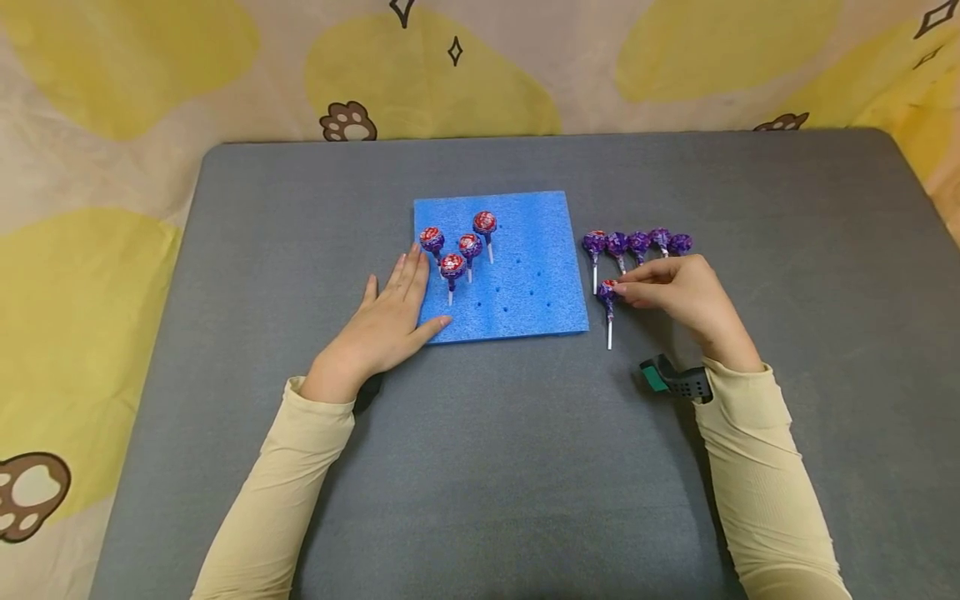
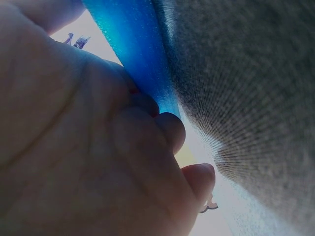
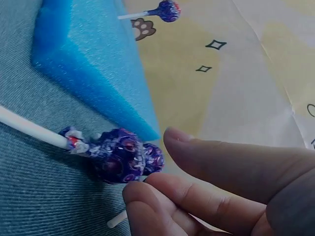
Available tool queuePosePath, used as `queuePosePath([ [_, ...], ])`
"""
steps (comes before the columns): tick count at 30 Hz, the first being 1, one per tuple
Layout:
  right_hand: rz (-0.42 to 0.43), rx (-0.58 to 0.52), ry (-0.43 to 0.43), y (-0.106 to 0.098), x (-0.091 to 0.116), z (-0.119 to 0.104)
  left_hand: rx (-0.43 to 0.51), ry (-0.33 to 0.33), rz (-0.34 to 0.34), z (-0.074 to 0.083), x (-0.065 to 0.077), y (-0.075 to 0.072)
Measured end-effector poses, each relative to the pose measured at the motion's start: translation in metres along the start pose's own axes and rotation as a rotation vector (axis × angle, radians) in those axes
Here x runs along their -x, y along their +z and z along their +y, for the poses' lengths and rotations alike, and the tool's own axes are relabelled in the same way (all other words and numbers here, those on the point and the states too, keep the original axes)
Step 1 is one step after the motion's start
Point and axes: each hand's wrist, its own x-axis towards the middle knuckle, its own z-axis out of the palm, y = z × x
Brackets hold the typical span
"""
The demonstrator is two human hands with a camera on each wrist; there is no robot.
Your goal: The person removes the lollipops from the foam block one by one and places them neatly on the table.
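In the head view, my left hand (image 1: 386, 325) lies spread at the left edge of a blue foam board (image 1: 525, 225), fingers along the side and thumb over the front corner. Four wrapped lollipops stand in the board, among them a front one (image 1: 452, 267) and a back one (image 1: 485, 223). My right hand (image 1: 675, 292) reaches to a purple-wrapped lollipop (image 1: 607, 292) right of the board, fingertips right at its head. The right wrist view shows a gap between thumb (image 3: 179, 137) and fingers, with that lollipop (image 3: 118, 156) just beyond the tips.
A row of several purple lollipops (image 1: 639, 242) lies behind the right hand. Small holes dot the board's right part. A dark wristband (image 1: 678, 382) is on the right wrist. The grey table (image 1: 495, 467) ends at a patterned yellow and cream cloth (image 1: 510, 75).
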Motion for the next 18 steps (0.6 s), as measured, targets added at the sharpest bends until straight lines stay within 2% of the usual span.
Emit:
queuePosePath([
  [12,-0.012,-0.072,-0.023,-0.003,0.004,-0.005,0.005,0.000,0.005,0.001,0.001,-0.001],
  [18,-0.025,-0.163,-0.079,0.007,0.000,-0.010,0.006,0.006,0.007,0.001,0.001,0.000],
])
